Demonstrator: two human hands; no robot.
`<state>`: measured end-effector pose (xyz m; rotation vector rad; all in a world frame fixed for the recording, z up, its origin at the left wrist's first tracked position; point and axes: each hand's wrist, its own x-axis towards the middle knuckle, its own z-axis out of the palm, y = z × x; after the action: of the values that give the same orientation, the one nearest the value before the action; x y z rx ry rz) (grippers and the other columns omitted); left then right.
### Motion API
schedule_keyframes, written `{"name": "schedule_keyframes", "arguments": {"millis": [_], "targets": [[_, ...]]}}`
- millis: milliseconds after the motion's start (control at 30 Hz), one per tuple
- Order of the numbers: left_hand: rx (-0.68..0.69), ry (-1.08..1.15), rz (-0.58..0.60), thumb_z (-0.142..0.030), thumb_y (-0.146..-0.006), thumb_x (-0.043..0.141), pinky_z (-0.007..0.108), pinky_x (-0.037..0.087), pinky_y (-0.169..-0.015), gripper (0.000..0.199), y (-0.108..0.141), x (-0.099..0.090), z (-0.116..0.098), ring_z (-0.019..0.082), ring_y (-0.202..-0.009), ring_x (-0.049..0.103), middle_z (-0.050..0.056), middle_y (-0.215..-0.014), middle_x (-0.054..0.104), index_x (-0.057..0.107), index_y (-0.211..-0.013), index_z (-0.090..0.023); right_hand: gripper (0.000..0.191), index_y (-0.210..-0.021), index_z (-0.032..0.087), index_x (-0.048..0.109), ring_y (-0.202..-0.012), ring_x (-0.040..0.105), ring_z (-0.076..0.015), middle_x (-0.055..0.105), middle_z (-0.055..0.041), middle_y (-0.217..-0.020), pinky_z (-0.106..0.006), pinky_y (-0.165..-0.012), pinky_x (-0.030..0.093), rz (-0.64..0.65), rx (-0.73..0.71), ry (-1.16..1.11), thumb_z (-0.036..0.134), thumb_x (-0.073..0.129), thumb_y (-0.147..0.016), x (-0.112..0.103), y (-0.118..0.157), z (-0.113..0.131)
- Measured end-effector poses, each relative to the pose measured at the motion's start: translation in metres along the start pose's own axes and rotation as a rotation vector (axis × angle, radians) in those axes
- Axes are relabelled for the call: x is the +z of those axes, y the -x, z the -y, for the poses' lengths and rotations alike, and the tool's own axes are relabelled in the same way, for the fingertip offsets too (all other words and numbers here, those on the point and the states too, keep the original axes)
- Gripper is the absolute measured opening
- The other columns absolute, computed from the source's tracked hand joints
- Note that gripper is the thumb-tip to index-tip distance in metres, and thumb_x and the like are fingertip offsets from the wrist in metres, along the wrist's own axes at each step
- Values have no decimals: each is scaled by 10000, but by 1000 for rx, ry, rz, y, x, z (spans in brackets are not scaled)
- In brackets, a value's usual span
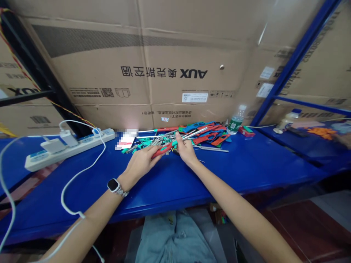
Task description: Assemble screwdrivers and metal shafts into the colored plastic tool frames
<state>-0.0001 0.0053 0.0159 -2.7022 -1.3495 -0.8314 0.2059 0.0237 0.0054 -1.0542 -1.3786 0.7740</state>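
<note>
My left hand (pixel 144 160), with a watch on its wrist, is closed around the red handle of a long lighter-like tool (pixel 164 148). The tool has a teal collar and a metal rod that slants up to the right. My right hand (pixel 186 149) grips the same tool near the collar, thumb on top. Behind both hands lies a pile of red and blue plastic handles (pixel 210 133). Thin metal rods and small teal parts (pixel 145 141) are heaped to the left of that pile.
A white power strip (pixel 72 148) with plugs and a loose white cable is at the left. A water bottle (pixel 236 120) and a small red box (pixel 246 132) stand right of the pile on the blue table (pixel 219 175). Large cardboard (pixel 164 47) rises behind.
</note>
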Motion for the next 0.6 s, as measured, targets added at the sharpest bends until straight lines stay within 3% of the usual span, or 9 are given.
{"name": "schedule_keyframes", "arguments": {"millis": [100,167,233,300,433,600], "targets": [[-102,10,13,-459,-1047,450,319,465,-631,297,-1,0,1,246,-729,718,65,-815,738,587,-927,-225,544,-573,241,467,-520,382,-133,406,36,-529,-279,-530,300,117,-82,-15,646,494,-935,-16,-2,1],[-170,112,48,-481,-1058,407,317,455,-588,318,-2,0,0,230,-609,684,31,-691,692,534,-907,-232,362,-640,236,509,-562,416,-140,465,42,-576,-276,-563,316,100,-107,36,511,613,-851,-26,-2,1],[-199,260,87,-510,-1068,376,310,467,-568,327,-1,0,-2,211,-538,659,3,-642,667,485,-927,-237,228,-683,232,550,-583,443,-145,505,47,-593,-276,-584,341,86,-101,99,398,685,-760,-29,-1,0],[-208,394,123,-534,-1072,361,299,478,-541,335,-1,-1,-5,188,-478,634,-17,-626,655,444,-932,-241,160,-758,221,624,-614,501,-154,577,31,-637,-282,-620,392,155,-99,97,365,693,-763,-24,3,-2],[-189,534,181,-523,-1088,308,282,481,-498,360,-1,2,-10,157,-413,600,-32,-609,640,446,-917,-238,356,-760,208,633,-630,568,-164,634,-6,-673,-301,-644,444,311,-82,4,537,629,-895,-2,11,-2],[-116,454,87,-538,-1091,257,298,473,-544,549,-3,9,-7,176,-490,617,9,-553,629,528,-728,-227,479,-752,209,605,-687,593,-172,634,-7,-703,-299,-672,476,251,-124,-9,662,600,-908,9,17,4]]}}
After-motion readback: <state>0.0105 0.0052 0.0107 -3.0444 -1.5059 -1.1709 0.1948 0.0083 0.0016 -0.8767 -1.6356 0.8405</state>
